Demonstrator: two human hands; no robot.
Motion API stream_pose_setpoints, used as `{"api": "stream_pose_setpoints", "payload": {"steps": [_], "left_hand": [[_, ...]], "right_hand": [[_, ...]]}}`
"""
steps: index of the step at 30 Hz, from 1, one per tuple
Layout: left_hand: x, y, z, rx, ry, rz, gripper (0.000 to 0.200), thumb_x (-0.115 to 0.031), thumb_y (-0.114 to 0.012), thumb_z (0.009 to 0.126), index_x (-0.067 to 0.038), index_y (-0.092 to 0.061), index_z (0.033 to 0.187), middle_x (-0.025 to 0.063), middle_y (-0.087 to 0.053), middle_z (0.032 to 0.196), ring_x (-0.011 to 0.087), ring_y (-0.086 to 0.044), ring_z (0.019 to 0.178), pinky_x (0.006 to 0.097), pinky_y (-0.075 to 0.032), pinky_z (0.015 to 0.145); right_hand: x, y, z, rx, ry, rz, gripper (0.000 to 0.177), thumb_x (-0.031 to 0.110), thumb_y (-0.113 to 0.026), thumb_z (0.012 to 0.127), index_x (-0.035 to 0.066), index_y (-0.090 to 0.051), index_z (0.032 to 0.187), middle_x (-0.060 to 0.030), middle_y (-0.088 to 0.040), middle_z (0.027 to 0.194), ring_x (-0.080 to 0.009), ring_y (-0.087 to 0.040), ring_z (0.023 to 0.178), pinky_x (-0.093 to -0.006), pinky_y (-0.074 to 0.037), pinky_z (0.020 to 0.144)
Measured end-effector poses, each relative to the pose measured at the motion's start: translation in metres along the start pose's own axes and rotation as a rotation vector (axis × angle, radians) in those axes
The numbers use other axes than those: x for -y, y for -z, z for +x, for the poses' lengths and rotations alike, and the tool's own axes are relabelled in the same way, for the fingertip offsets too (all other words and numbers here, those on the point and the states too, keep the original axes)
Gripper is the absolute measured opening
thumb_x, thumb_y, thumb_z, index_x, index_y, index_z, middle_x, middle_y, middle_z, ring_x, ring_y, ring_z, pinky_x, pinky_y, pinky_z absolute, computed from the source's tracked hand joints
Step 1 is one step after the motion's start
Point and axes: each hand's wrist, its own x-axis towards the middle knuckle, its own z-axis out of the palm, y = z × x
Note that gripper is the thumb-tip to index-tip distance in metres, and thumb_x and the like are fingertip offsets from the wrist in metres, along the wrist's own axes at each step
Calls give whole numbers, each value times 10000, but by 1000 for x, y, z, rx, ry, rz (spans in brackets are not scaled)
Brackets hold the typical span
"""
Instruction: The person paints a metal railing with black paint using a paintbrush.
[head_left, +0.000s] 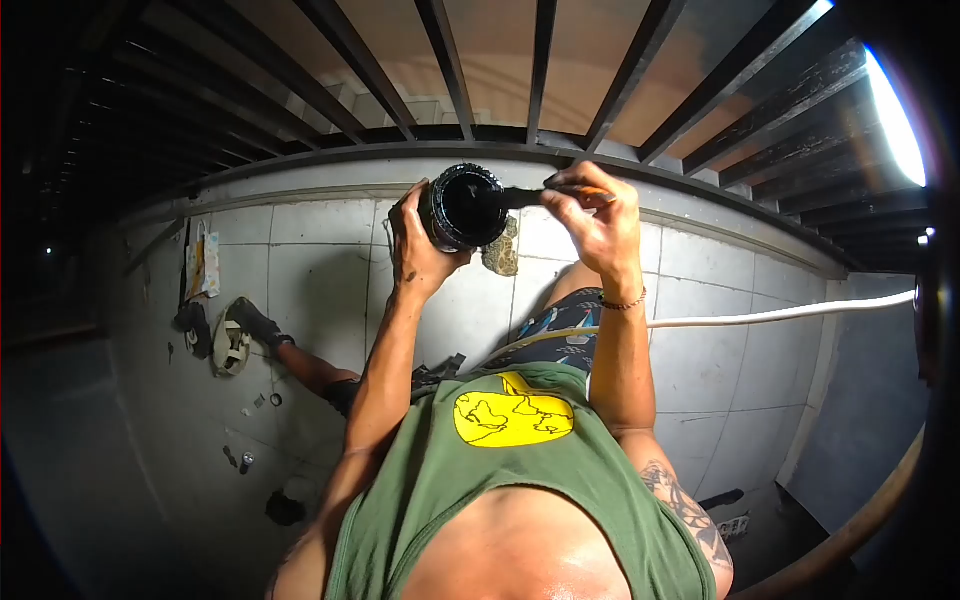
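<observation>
My left hand (pixel 418 250) is wrapped around the side of an open can (pixel 439 222) and holds it up with its mouth toward me. Black paint coats the rim and the dark inside. From the right, my right hand (pixel 602 222) pinches a paintbrush (pixel 522 198) whose orange handle end shows between the fingers. The brush lies nearly level, its blackened head reaching the can's right rim. Whether the bristle tips touch the paint is hard to make out. Dark smudges mark my fingers.
Dark metal railing bars (pixel 541 70) rise from a ledge (pixel 340 178) just beyond the can. A pale hose or cable (pixel 760 315) runs across at the right. Pale floor tiles (pixel 700 360) lie below, with a patterned bag (pixel 203 262) and several small items at left.
</observation>
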Motion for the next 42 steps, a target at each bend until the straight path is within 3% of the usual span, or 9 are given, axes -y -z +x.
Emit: {"api": "stream_pose_setpoints", "payload": {"steps": [3, 5, 9, 11, 15, 22, 27, 31, 42], "left_hand": [[-2, 3, 3, 29, -26, 148, 1053, -19, -865, 416, -58, -319, 1315, 178, -440, 1275, 342, -450, 1194, 425, -401, 1006], [0, 0, 6, 52, 7, 90, 1050, -34, -865, 418, -61, -320, 1315, 176, -439, 1279, 340, -444, 1199, 426, -398, 1010], [0, -5, 8, 64, 18, 81, 1039, -94, -861, 451, -47, -313, 1333, 189, -446, 1277, 371, -434, 1185, 441, -378, 998], [-3, -10, 14, 67, 46, 44, 1037, -99, -861, 459, -48, -308, 1335, 193, -447, 1271, 371, -437, 1182, 437, -383, 995], [-11, -23, 25, 49, 149, 19, 1021, -116, -865, 489, -44, -292, 1331, 198, -454, 1231, 353, -461, 1164, 417, -411, 972], [-3, -39, 33, -65, 68, -48, 967, -101, -893, 479, -4, -319, 1251, 166, -491, 1174, 253, -546, 1052, 355, -468, 905], [7, -31, 18, -29, 123, -14, 964, -98, -890, 476, -8, -318, 1245, 165, -491, 1173, 259, -545, 1054, 365, -467, 913], [18, -24, 3, -21, 142, 45, 955, -94, -883, 485, -10, -314, 1248, 169, -487, 1176, 265, -546, 1057, 364, -469, 913], [40, 8, -37, 11, 266, 92, 989, -147, -904, 485, -4, -301, 1256, 175, -511, 1154, 275, -554, 1040, 378, -473, 893]], "right_hand": [[-4, -4, -4, 60, 48, -51, 91, 37, -674, 764, -29, -631, 810, -104, -639, 673, -113, -610, 614, -238, -484, 589], [-14, -8, -6, -284, -99, 298, 77, 12, -655, 769, -35, -624, 821, -107, -638, 662, -103, -612, 619, -230, -483, 589], [-22, -10, -8, -155, -132, -1, 39, 30, -634, 791, -8, -631, 782, -20, -630, 668, -69, -563, 614, -218, -458, 563], [-30, -7, -2, -349, -147, 413, 57, 42, -631, 788, -12, -630, 770, -15, -623, 656, -65, -538, 588, -211, -439, 552], [-41, 3, 10, -658, -196, 597, 57, 39, -616, 783, -14, -629, 767, -41, -616, 679, -79, -541, 590, -220, -453, 560], [-65, -5, 28, -1144, -275, 447, 89, 68, -645, 759, -18, -661, 741, -60, -651, 680, -125, -583, 609, -262, -471, 605], [-78, -18, 42, -1184, -368, 116, 173, 146, -666, 740, -26, -644, 746, -86, -641, 641, -153, -581, 583, -300, -471, 594], [-93, -32, 45, -1092, -406, -112, 203, 185, -635, 752, -17, -629, 764, -143, -631, 632, -268, -626, 595, -359, -484, 623], [-144, -44, 49, -1011, -435, -172, 236, 206, -658, 755, -26, -644, 795, -158, -649, 670, -300, -633, 637, -378, -483, 656]]}}
